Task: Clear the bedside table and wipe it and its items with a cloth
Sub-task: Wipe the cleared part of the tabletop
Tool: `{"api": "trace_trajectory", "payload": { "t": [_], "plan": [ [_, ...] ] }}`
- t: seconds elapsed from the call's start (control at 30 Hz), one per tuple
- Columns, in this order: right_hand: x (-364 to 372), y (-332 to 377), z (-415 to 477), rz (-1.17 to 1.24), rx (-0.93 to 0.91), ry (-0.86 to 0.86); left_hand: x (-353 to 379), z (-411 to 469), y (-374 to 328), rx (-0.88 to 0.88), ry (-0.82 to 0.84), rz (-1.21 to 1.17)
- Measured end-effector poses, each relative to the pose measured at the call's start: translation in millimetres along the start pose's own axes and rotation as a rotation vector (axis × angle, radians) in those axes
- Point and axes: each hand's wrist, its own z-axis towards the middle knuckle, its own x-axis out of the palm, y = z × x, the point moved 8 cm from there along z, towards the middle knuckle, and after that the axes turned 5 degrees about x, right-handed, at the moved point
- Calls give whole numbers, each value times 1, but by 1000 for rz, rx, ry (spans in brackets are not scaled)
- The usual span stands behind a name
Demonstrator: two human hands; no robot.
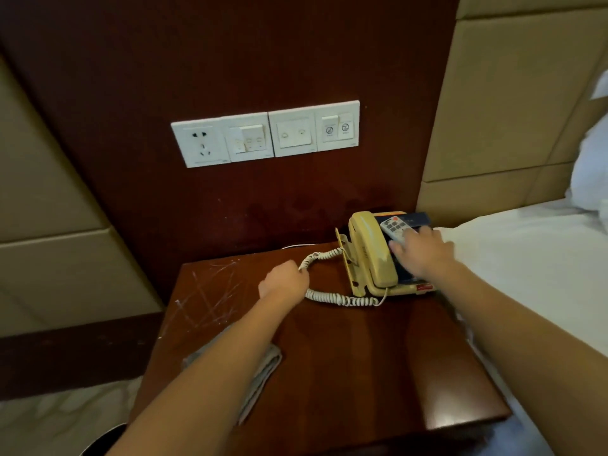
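Note:
A cream corded telephone [371, 255] stands at the back right of the dark wooden bedside table [362, 366]. A grey remote control [394, 227] lies on top of the phone's base. My right hand [424, 250] rests over the remote and the phone's dark keypad area, fingers curled round the remote's near end. My left hand [284, 281] grips the white coiled cord [335, 299] near the table's middle. A folded grey cloth [260, 376] lies on the table's left front, partly under my left forearm.
A white panel of sockets and switches [266, 133] sits on the dark wall above the table. A bed with white sheets [539, 274] borders the table on the right. White scratch marks [204, 294] cover the table's back left. A dark round bin [102, 442] stands at the lower left.

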Motion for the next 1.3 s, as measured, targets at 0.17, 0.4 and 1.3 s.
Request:
{"api": "trace_trajectory", "payload": {
  "t": [0.17, 0.4, 1.3],
  "plan": [
    [-6, 103, -91, 22, -367, -95, -1, -64, 53, 65, -49, 139],
    [73, 233, -218, 166, -632, 139, 45, -122, 124, 165, 9, 242],
    [131, 331, -14, 183, -533, 228, 5, 99, 155, 308, 9, 215]
  ]
}}
